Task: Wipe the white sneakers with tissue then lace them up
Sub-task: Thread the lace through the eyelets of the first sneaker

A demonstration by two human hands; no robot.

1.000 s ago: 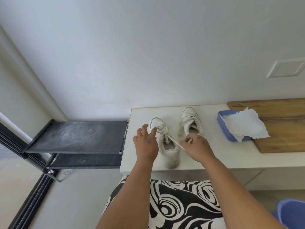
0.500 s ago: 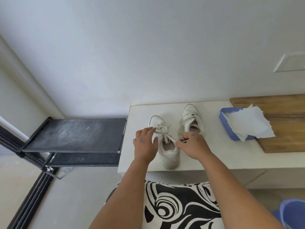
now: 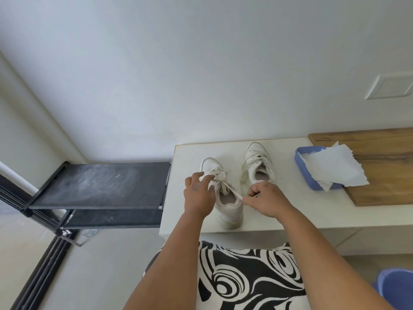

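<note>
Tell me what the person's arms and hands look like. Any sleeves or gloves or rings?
Both arms are bare all the way up, with no sleeves in view. The left hand and right hand wear no gloves, and I can see no rings or watch. The left hand has a small dark smudge on its back. Below the arms is clothing with a black-and-white swirl pattern.

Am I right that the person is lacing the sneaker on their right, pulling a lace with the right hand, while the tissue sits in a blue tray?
Not quite: the head view shows the left sneaker being laced, not the right sneaker. The right hand pulls its lace; the tissue sits in the blue tray.
</note>
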